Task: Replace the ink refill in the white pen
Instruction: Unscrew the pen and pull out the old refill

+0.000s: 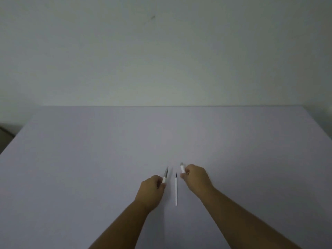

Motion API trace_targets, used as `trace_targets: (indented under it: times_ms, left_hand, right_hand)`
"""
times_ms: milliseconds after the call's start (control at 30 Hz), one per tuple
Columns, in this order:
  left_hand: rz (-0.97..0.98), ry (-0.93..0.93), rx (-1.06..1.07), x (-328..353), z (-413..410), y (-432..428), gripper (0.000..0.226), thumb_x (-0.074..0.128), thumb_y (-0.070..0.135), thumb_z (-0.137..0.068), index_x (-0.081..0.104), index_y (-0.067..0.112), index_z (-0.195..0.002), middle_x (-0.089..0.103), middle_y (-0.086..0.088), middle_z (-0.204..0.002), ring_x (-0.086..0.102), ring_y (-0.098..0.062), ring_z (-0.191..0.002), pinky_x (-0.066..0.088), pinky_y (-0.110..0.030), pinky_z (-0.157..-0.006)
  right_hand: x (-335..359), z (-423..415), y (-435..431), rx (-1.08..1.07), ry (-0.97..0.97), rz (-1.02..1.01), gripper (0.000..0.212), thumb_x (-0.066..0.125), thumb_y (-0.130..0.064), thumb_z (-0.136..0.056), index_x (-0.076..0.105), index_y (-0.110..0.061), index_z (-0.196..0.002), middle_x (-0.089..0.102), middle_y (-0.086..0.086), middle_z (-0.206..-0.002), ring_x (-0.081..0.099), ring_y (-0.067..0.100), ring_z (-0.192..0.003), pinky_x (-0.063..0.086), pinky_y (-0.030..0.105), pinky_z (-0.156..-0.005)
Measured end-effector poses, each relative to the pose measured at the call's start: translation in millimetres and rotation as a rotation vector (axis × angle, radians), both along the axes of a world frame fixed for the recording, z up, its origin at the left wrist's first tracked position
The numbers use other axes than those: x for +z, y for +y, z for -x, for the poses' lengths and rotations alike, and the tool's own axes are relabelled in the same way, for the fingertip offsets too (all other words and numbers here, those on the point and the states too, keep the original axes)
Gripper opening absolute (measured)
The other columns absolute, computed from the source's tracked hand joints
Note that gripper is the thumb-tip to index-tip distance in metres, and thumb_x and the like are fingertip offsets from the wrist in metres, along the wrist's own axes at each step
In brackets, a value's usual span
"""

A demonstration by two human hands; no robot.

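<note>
A thin white ink refill [176, 192] with a dark tip lies on the table between my hands, tip pointing away from me. My left hand [151, 190] is closed around a white pen part [165, 175] whose grey tapered front end points away and up. My right hand [195, 177] pinches another short white pen piece [182, 167] just above the table, to the right of the refill's tip. Most of each held piece is hidden inside the fingers.
The pale lilac table [89, 159] runs to a far edge against a plain white wall [161, 51]. Its left edge slants at the frame's left, with a dark floor area [5, 135] beyond.
</note>
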State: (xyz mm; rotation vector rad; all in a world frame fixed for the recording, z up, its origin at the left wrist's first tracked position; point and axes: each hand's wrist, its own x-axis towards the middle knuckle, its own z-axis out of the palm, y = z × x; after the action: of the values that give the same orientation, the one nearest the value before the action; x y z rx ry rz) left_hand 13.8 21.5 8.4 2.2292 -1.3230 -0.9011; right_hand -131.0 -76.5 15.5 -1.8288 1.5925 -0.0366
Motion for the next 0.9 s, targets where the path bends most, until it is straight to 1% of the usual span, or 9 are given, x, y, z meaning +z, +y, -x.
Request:
trace_targets:
  times_ms: [67,167,300,433,533,600,700,800,900]
  left_hand:
    - [0.015,0.033,0.021,2,3,-3,0.020,0.051,0.028,-0.093,0.062,0.013,-0.102,0.058,0.004,-0.080,0.054,-0.013,-0.073,0.042,-0.023,-0.067]
    - [0.023,0.104,0.055,5,5,-4,0.015,0.052,0.027,-0.092,0.060,0.015,-0.097,0.063,0.001,-0.082,0.061,-0.018,-0.075,0.055,-0.033,-0.071]
    - [0.037,0.122,0.088,6,6,-3,0.011,0.051,0.027,-0.093,0.057,0.018,-0.094,0.066,-0.002,-0.091,0.066,-0.021,-0.080,0.058,-0.040,-0.079]
    - [0.050,0.103,0.071,9,6,-1,0.008,0.049,0.027,-0.093,0.055,0.021,-0.093,0.063,-0.001,-0.094,0.067,-0.021,-0.079,0.058,-0.037,-0.075]
    - [0.081,0.060,0.043,13,7,-1,0.010,0.048,0.026,-0.094,0.055,0.019,-0.094,0.062,-0.001,-0.093,0.066,-0.020,-0.077,0.054,-0.033,-0.072]
    - [0.122,0.004,0.009,17,7,-1,0.014,0.048,0.025,-0.094,0.057,0.016,-0.098,0.060,0.000,-0.093,0.060,-0.017,-0.077,0.049,-0.028,-0.069]
    - [0.208,-0.075,-0.058,23,11,-1,0.017,0.046,0.024,-0.096,0.057,0.014,-0.104,0.061,-0.003,-0.099,0.049,-0.012,-0.079,0.038,-0.021,-0.071]
    - [0.256,-0.083,-0.075,34,13,-3,0.023,0.042,0.025,-0.098,0.060,0.013,-0.105,0.063,-0.003,-0.099,0.050,-0.011,-0.082,0.037,-0.018,-0.072]
    - [0.239,-0.049,-0.101,49,10,-5,0.028,0.039,0.028,-0.099,0.063,0.013,-0.098,0.062,-0.001,-0.087,0.052,-0.012,-0.075,0.036,-0.016,-0.060]
  right_hand:
    - [-8,2,10,0.029,0.070,0.015,0.025,0.061,-0.029,-0.084,0.062,-0.008,-0.097,0.066,0.012,-0.104,0.061,0.029,-0.097,0.047,0.033,-0.076]
    - [-17,5,18,0.030,0.104,0.052,0.025,0.063,-0.031,-0.083,0.060,-0.010,-0.096,0.063,0.010,-0.105,0.060,0.028,-0.097,0.043,0.031,-0.072]
    - [-21,9,23,0.008,0.069,0.053,0.024,0.066,-0.032,-0.081,0.057,-0.011,-0.090,0.062,0.009,-0.102,0.059,0.027,-0.095,0.044,0.032,-0.071]
    - [-19,11,24,-0.030,0.032,0.006,0.025,0.068,-0.033,-0.079,0.049,-0.016,-0.080,0.061,0.010,-0.101,0.059,0.027,-0.092,0.043,0.033,-0.070]
    - [-13,12,24,-0.066,0.002,0.039,0.030,0.066,-0.035,-0.081,0.058,-0.009,-0.093,0.061,0.010,-0.101,0.059,0.028,-0.094,0.047,0.035,-0.076]
    - [0,8,22,-0.122,-0.110,0.057,0.035,0.061,-0.044,-0.084,0.062,-0.010,-0.092,0.062,0.006,-0.092,0.060,0.023,-0.086,0.048,0.033,-0.075]
    - [28,-5,17,-0.248,-0.489,-0.202,0.039,0.059,-0.053,-0.082,0.065,-0.015,-0.075,0.062,-0.004,-0.066,0.055,0.012,-0.060,0.047,0.026,-0.059]
    - [46,-13,17,-0.229,-0.662,-0.275,0.030,0.067,-0.041,-0.081,0.065,-0.017,-0.064,0.062,-0.003,-0.060,0.052,0.010,-0.053,0.046,0.025,-0.058]
    - [56,-12,13,-0.233,-0.794,-0.302,0.021,0.069,-0.025,-0.083,0.067,-0.015,-0.065,0.062,0.000,-0.061,0.054,0.013,-0.059,0.048,0.029,-0.064]
